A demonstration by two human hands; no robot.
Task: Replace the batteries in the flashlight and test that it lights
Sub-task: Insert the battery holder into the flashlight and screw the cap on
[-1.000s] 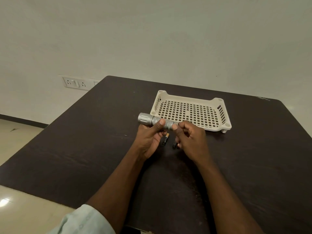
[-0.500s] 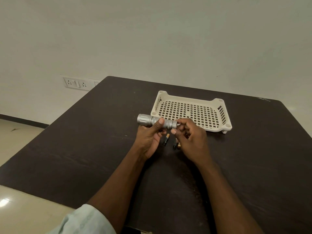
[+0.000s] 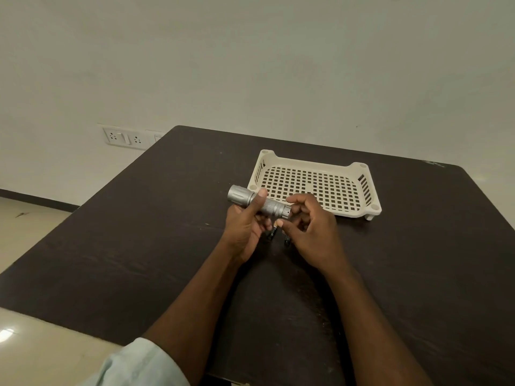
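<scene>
Silver metal flashlight (image 3: 257, 202) is held level above the dark table (image 3: 139, 246), just before the cream tray (image 3: 359, 215). Left hand (image 3: 245, 232) grips its barrel, thumb on top. Right hand (image 3: 312, 232), fingers curled, meets the tail end; actual grasp cannot be determined. Two batteries (image 3: 271, 234) lie on the table beneath.

A plain off-white wall (image 3: 250, 65) fills the background. A white socket plate (image 3: 124, 137) is mounted low on it. The dark wood-grain counter (image 3: 139, 246) stands over a glossy beige floor (image 3: 25, 218) with a dark skirting strip (image 3: 36, 199).
</scene>
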